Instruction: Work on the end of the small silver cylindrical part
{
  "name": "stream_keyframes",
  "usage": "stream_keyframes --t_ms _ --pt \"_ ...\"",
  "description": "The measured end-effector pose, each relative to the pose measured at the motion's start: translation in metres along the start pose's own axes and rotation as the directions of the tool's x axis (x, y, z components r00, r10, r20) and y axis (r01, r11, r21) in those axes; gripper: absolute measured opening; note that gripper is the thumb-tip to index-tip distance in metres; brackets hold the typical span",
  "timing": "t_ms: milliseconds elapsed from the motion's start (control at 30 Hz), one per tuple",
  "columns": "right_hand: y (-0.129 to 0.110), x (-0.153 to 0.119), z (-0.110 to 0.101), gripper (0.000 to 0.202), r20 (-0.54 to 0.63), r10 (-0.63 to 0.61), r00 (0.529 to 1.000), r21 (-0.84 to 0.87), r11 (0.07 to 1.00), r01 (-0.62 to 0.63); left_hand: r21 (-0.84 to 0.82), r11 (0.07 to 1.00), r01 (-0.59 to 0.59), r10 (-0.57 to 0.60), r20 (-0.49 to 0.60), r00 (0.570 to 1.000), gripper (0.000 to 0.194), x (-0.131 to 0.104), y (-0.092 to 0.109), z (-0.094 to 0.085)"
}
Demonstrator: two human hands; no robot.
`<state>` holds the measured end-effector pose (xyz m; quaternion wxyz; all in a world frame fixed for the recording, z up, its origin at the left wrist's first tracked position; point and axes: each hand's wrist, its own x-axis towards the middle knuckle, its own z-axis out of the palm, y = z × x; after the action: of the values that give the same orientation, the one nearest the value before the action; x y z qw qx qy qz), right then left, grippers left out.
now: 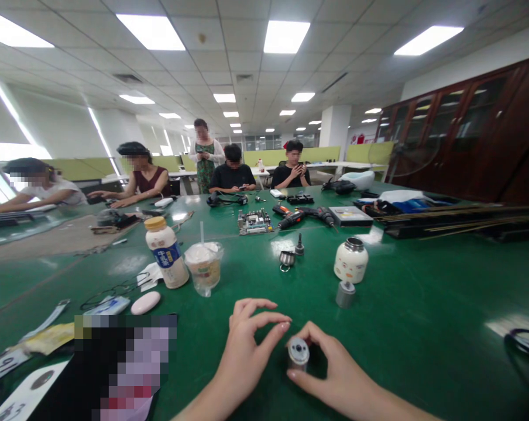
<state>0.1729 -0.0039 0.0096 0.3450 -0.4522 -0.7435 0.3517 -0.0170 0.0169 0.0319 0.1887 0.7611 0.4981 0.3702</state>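
My right hand (335,365) grips a small silver motor (298,352) between thumb and fingers, low above or on the green table. Its round end, with dark holes, faces up. To its left is my left hand (247,345), its thumb and index fingertips nearly meeting in a pinch and the other fingers curved. Whatever may be in that pinch is too small to make out. A similar metal cylinder (346,294) stands beyond my right hand, in front of a cream flask (351,260) with no lid on. Farther off lie a drill chuck (299,244) and a small shiny metal piece (287,259).
A bottle (165,254) and a bagged drink cup (203,266) stand left of centre. Behind are a circuit board (254,222), power drills (291,216) and a flat box (350,216). Packets and a pink oval case (146,303) lie left. Several people are around the table.
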Motion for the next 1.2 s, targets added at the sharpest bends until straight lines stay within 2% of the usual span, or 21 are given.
stream_keyframes --t_ms 133,233,300,367,500,633,767,1000,1100,1200 --pt "-0.002 0.001 -0.002 0.020 0.015 0.000 1.000 0.012 1.000 0.000 0.185 0.979 0.089 -0.102 0.064 0.993 0.013 -0.004 -0.023 0.002" --pt "-0.002 -0.001 -0.002 0.020 0.014 -0.003 1.000 0.015 1.000 0.003 0.235 0.969 0.081 -0.105 0.092 0.990 0.016 -0.008 -0.030 0.006" --pt "-0.001 -0.002 -0.002 0.021 0.007 0.001 1.000 0.017 1.000 -0.001 0.237 0.968 0.079 -0.096 0.065 0.993 0.029 -0.010 -0.030 0.008" --pt "-0.001 -0.002 -0.002 0.021 0.008 0.002 1.000 0.019 1.000 -0.003 0.241 0.965 0.102 -0.112 0.026 0.993 0.033 -0.010 -0.029 0.010" --pt "-0.001 -0.001 -0.002 0.022 0.012 0.000 1.000 0.018 1.000 0.000 0.250 0.957 0.147 -0.156 0.015 0.988 0.008 -0.008 -0.024 0.010" --pt "-0.001 0.001 -0.001 0.021 0.008 -0.002 1.000 0.014 1.000 0.002 0.178 0.977 0.120 -0.119 -0.020 0.993 0.002 -0.001 -0.013 0.001" --pt "0.001 0.000 0.000 0.022 -0.001 -0.001 1.000 0.003 1.000 0.001 0.058 0.998 -0.008 0.009 -0.030 1.000 0.007 0.001 0.007 -0.005" --pt "0.003 0.000 0.002 0.018 -0.007 -0.032 0.999 0.021 0.999 0.033 0.008 1.000 -0.029 0.028 0.077 0.997 0.007 -0.007 0.019 0.003" --pt "0.003 0.000 0.002 0.020 -0.006 -0.032 0.999 0.035 0.999 0.032 -0.043 0.997 -0.063 0.067 0.109 0.992 0.024 -0.008 0.022 0.000" --pt "0.002 0.000 0.002 0.022 -0.007 -0.027 1.000 0.048 0.998 0.028 -0.088 0.994 -0.066 0.073 0.079 0.994 0.040 -0.007 0.024 -0.002"
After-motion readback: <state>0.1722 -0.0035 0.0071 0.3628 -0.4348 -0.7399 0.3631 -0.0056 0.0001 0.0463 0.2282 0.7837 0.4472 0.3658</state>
